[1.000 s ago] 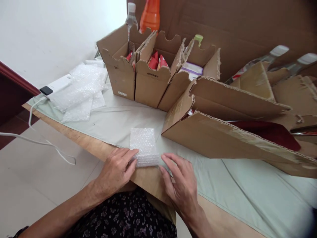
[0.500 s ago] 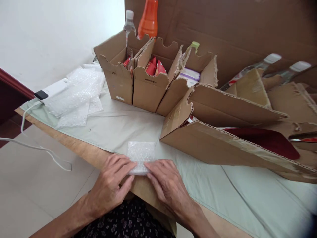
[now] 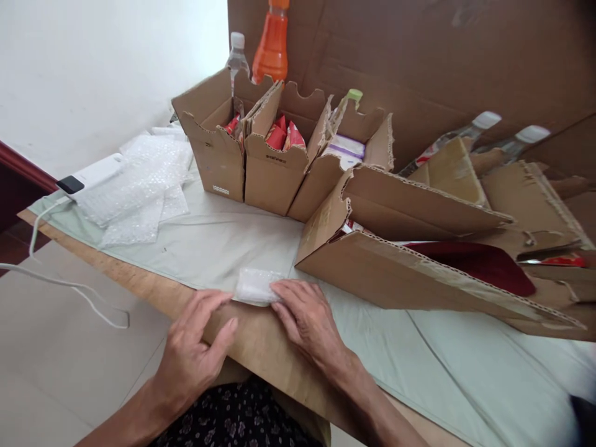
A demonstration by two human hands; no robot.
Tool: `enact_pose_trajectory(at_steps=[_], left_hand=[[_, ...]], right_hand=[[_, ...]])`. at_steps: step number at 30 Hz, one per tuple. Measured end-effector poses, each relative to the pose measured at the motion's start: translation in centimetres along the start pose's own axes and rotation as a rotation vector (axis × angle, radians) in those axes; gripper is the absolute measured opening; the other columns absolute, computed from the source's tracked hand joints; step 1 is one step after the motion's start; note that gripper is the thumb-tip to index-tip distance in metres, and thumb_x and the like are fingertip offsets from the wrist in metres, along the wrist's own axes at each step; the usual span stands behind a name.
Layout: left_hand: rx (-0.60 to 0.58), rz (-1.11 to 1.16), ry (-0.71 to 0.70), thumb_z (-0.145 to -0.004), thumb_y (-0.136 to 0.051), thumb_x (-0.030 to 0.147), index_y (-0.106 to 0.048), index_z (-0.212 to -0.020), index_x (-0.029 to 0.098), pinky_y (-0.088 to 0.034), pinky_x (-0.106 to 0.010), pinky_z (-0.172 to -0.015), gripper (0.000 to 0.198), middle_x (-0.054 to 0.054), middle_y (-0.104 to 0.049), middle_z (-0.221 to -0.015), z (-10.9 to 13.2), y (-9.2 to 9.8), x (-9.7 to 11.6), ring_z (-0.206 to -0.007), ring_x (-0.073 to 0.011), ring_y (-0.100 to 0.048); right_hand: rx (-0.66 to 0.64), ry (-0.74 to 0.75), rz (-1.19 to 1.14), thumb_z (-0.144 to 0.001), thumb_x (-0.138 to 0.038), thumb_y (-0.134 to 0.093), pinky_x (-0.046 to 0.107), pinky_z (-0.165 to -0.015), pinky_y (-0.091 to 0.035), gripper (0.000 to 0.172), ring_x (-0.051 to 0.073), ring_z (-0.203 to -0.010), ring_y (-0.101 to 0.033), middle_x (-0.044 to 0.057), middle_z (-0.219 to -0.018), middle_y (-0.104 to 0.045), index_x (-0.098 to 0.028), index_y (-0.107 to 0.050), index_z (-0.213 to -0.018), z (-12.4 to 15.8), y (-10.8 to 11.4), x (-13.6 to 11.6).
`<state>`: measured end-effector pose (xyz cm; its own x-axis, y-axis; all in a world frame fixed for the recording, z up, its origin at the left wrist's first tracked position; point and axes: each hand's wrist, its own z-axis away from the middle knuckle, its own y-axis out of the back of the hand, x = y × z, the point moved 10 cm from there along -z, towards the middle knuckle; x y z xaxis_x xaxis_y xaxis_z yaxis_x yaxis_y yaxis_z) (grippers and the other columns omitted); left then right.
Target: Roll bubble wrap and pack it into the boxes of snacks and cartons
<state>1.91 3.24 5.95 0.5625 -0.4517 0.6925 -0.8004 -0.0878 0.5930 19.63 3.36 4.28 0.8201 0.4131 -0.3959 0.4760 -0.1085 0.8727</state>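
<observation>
Across the wooden table (image 3: 139, 282) with its pale green cloth (image 3: 223, 242) we see a large cardboard box (image 3: 395, 273) lying open on its side, three small upright boxes (image 3: 274, 180) behind it and loose bubble-wrap sheets (image 3: 139, 186) at the far left. At the near edge the right hand (image 3: 307, 316) lies flat, fingers stretched over the right end of a small bubble-wrap bundle (image 3: 254, 287), pressing, not clasping. The left hand (image 3: 195, 354) rests open and empty just beside the bundle; whether it touches, we cannot tell.
</observation>
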Motion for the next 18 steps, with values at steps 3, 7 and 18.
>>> enact_pose_trajectory(at_steps=[3, 7, 18], left_hand=[[-0.179, 0.256, 0.204, -0.095, -0.061, 0.024, -0.072, -0.106, 0.026, -0.063, -0.026, -0.07, 0.016, -0.002, -0.077, -0.093, 2.3, -1.5, -0.9, -0.078, -0.0175, -0.074], [-0.273, 0.596, 0.561, -0.092, -0.068, 0.041, -0.074, -0.113, 0.026, -0.067, -0.033, -0.075, 0.027, -0.007, -0.081, -0.104, 5.5, -4.5, -3.3, -0.088, -0.0243, -0.078], [-0.329, 0.805, 0.742, -0.07, -0.086, 0.059, -0.08, -0.096, 0.022, -0.062, -0.028, -0.081, 0.046, -0.008, -0.081, -0.1, 5.2, -7.5, -1.7, -0.091, -0.0265, -0.075]], right_hand=[[0.053, -0.097, -0.167, -0.103, -0.025, -0.055, 0.039, -0.09, -0.052, 0.022, 0.023, -0.105, -0.071, 0.007, -0.115, -0.079, -0.021, -0.07, -0.119, 0.7, 0.7, 1.0], [0.102, -0.153, -0.297, -0.103, -0.024, -0.057, 0.038, -0.093, -0.047, 0.021, 0.022, -0.105, -0.069, 0.005, -0.114, -0.079, -0.022, -0.071, -0.118, 2.3, 2.1, -0.7], [-0.082, -0.443, -0.705, -0.078, -0.048, -0.083, 0.048, -0.116, -0.04, 0.072, 0.031, -0.137, -0.053, 0.011, -0.148, -0.058, -0.027, -0.058, -0.143, 8.1, 2.9, -0.5]])
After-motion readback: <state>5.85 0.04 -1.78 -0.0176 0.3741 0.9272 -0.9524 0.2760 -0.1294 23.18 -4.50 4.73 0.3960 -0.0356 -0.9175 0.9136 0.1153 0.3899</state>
